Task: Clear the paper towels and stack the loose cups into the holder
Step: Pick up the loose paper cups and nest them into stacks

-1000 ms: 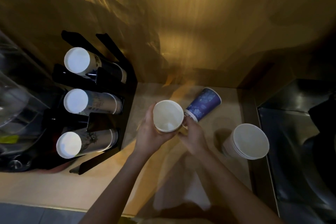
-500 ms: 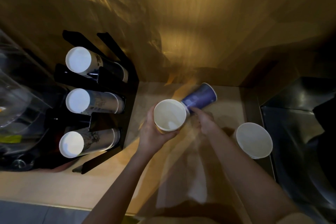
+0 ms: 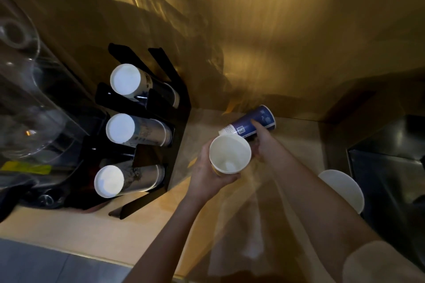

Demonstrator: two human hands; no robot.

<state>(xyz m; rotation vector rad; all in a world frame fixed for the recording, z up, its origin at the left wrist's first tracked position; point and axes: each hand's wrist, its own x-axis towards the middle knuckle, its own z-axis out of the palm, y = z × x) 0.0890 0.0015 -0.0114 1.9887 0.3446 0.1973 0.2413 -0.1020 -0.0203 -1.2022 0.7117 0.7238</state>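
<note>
The left hand (image 3: 208,173) held a white cup (image 3: 229,153) mouth-up over the table (image 3: 76,232), its fingers wrapped around the cup's side. Just beyond it, the right hand (image 3: 264,145) reached to a blue cup (image 3: 249,123) lying on its side, fingers spread over its wall. The black holder (image 3: 177,119) with three stacks stood at the left, and more white cups (image 3: 342,187) sat at the right.
</note>
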